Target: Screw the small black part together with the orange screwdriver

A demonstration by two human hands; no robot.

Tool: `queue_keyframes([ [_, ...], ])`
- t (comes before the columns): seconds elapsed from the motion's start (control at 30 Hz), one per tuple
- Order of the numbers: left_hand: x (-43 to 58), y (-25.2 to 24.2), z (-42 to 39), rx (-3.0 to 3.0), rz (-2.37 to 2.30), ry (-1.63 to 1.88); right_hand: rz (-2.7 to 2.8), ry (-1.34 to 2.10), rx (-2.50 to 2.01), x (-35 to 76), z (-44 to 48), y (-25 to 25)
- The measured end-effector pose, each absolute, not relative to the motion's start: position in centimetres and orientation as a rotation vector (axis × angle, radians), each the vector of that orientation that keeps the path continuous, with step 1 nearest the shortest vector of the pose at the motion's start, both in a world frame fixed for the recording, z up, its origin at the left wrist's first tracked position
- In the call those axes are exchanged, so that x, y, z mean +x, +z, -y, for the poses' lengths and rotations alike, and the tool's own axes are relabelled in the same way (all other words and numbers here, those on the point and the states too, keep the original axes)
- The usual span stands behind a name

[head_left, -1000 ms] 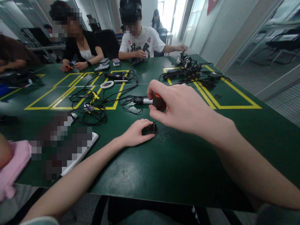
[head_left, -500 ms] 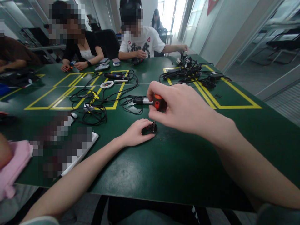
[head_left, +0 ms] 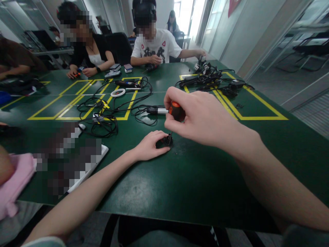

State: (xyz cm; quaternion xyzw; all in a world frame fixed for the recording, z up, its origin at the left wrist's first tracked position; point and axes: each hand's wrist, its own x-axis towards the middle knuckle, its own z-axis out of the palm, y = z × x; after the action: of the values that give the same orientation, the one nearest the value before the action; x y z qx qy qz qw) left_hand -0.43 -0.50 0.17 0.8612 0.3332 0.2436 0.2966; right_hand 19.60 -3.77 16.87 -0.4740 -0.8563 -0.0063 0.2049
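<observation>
Right hand (head_left: pixel 203 118) is clenched on the screwdriver (head_left: pixel 177 110) and has shifted slightly right in the last half second. Its shaft now leans into the small black part (head_left: pixel 168 140). Left hand (head_left: pixel 149 145) keeps pinching that part against the desk (head_left: pixel 180 178), near the cable tangle (head_left: pixel 102 116). Bit looks seated, driving ongoing.

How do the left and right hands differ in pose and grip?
The left hand lies low on the green table, holding a small black part; the right hand is raised above it, closed round an orange-and-black screwdriver. The left is loosely curled, the right a tighter fist. Both meet at the part.
</observation>
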Motion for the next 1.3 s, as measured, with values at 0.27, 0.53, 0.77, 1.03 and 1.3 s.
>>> queue_keyframes([
  [0.27, -0.48, 0.21, 0.53, 2.305, -0.886, 0.658, 2.417, -0.103, -1.349, 19.52, 3.89, 16.87],
  [0.53, -0.49, -0.18, 0.67, 2.285, -0.904, 0.685, 2.436, -0.013, -1.324, 19.34, 4.17, 16.98],
  [0.77, -0.38, 0.01, 0.52, 2.303, -0.877, 0.673, 2.443, 0.000, -1.331, 19.37, 4.03, 17.11],
  [1.03, -0.46, -0.16, 0.51, 2.289, -0.879, 0.669, 2.439, -0.083, -1.376, 19.44, 4.16, 17.26],
  [1.3, -0.43, 0.17, 0.53, 2.298, -0.896, 0.652, 2.461, -0.096, -1.361, 19.51, 4.21, 17.19],
])
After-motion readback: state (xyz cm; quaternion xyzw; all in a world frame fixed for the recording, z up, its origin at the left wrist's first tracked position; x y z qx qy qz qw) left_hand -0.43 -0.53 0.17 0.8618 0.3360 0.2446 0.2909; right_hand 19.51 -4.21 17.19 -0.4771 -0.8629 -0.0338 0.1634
